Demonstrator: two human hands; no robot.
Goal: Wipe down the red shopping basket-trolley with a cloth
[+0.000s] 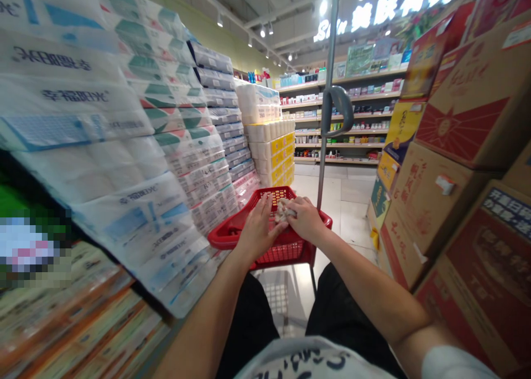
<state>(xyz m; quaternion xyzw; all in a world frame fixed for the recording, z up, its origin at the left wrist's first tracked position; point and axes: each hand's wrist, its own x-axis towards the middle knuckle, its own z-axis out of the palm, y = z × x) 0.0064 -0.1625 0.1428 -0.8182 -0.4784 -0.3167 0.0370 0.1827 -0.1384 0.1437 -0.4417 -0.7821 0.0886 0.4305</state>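
Observation:
A red plastic shopping basket cart (226,236) stands in front of me, with a grey pole and a looped grey handle (341,112) rising at its right side. Over the basket, my right hand (306,217) is closed on a crumpled whitish cloth (284,209). My left hand (259,227) is held out just left of the cloth, fingers stretched forward and thumb pointing toward it. Whether the left thumb touches the cloth I cannot tell. The basket's inside is partly hidden behind both hands.
Tall stacks of wrapped tissue packs (136,202) line the left side. Cardboard cartons (427,193) are piled on the right. Farther ahead, shelves (360,119) of small goods stand beyond a pale tiled floor (348,202).

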